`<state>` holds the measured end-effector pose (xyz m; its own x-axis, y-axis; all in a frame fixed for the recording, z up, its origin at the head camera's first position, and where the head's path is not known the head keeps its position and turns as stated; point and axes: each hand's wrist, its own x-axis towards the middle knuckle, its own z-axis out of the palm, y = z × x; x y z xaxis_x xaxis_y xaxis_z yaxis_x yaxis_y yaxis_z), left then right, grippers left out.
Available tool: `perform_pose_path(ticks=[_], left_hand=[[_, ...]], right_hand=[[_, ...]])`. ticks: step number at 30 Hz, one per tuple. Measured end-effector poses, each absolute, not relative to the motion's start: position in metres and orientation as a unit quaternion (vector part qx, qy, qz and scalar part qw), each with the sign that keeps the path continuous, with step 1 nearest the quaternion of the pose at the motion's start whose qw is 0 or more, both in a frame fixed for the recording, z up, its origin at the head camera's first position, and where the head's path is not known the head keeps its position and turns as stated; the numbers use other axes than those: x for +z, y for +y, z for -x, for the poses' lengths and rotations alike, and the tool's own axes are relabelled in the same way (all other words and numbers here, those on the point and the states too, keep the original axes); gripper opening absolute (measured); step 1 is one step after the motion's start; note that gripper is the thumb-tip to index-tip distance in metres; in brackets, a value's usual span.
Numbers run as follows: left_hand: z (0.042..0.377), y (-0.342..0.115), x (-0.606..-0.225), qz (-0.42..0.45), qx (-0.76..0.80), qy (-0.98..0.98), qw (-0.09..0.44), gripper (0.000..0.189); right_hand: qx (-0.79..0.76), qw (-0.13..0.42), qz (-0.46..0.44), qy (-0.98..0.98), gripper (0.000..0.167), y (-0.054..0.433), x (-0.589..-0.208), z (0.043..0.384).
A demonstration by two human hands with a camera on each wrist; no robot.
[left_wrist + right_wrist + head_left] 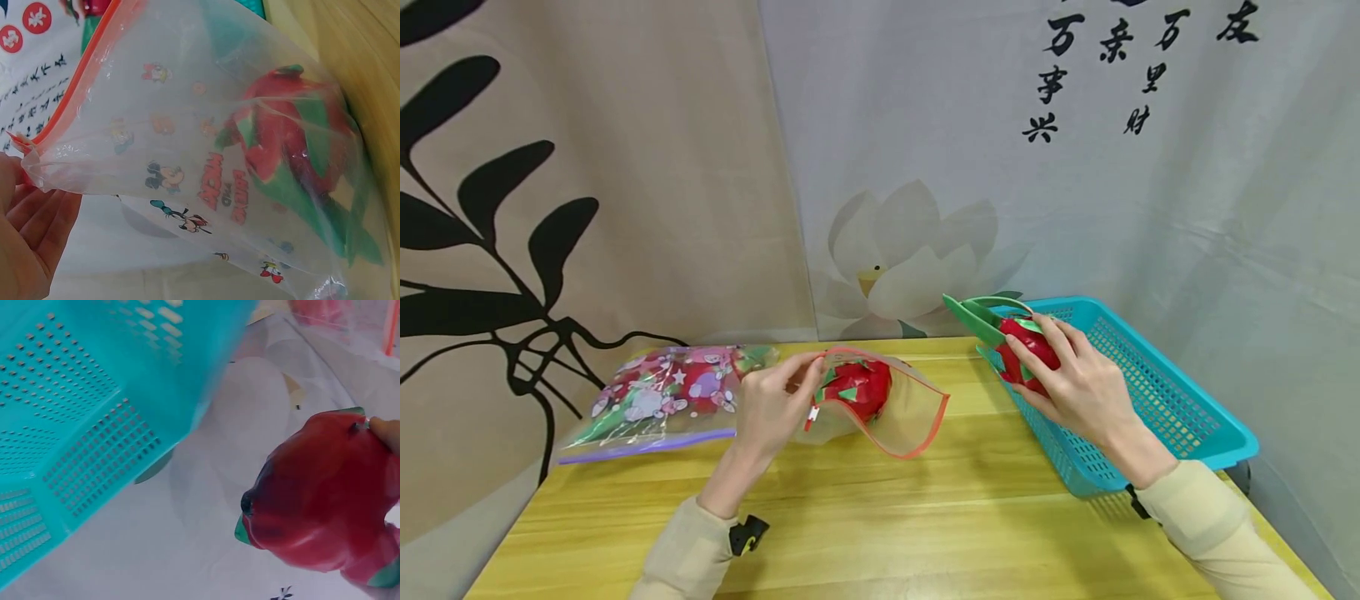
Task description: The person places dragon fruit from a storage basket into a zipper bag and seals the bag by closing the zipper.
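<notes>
My left hand pinches the rim of a clear zip bag with an orange-red edge, whose mouth gapes toward the right. Inside lies a red toy dragon fruit with green leaves; the left wrist view shows it through the cartoon-printed plastic. Beside the blue basket's near-left side, my right hand grips a second red dragon fruit, its long green leaves pointing up and left. In the right wrist view this dragon fruit hangs apart from the basket, and most of the hand is out of frame.
The blue perforated basket stands on the right of the wooden table. A filled, printed zip bag with a purple seal lies at the left. Behind the table hangs a cloth printed with leaves, a lotus and characters.
</notes>
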<state>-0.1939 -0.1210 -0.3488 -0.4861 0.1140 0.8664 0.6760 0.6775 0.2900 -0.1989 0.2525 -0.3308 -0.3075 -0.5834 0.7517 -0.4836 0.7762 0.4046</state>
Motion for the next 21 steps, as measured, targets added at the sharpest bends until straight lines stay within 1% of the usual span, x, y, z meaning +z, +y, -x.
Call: perform_pose_path(ticks=[7,21], left_hand=[[0.193,-0.121,-0.348,0.247,-0.325,-0.799,0.442,0.007],[0.195,-0.122,-0.348,0.242,-0.327,-0.800,0.442,0.006]], right_hand=[[-0.041,0.516,-0.373,-0.770,0.043,0.237,-0.326,0.189],[-0.035,0.541,-0.437,-0.718,0.037,0.206,-0.315,0.168]])
